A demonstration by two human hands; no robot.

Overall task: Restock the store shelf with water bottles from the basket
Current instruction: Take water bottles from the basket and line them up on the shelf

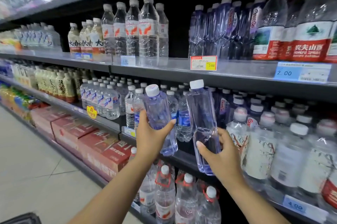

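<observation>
Now each hand, left hand (151,138) and right hand (220,156), grips one purple bottle (158,112) before the shelf (182,72).

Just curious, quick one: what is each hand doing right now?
Left hand: fingers closed around a purple-tinted water bottle.
Right hand: fingers closed around a second purple-tinted bottle.

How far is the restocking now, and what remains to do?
Done: matching purple bottles stand on the shelf. In hand: left hand and right hand each hold a purple bottle, not yet shelved. Left: placing both; the basket contents are hidden.
</observation>
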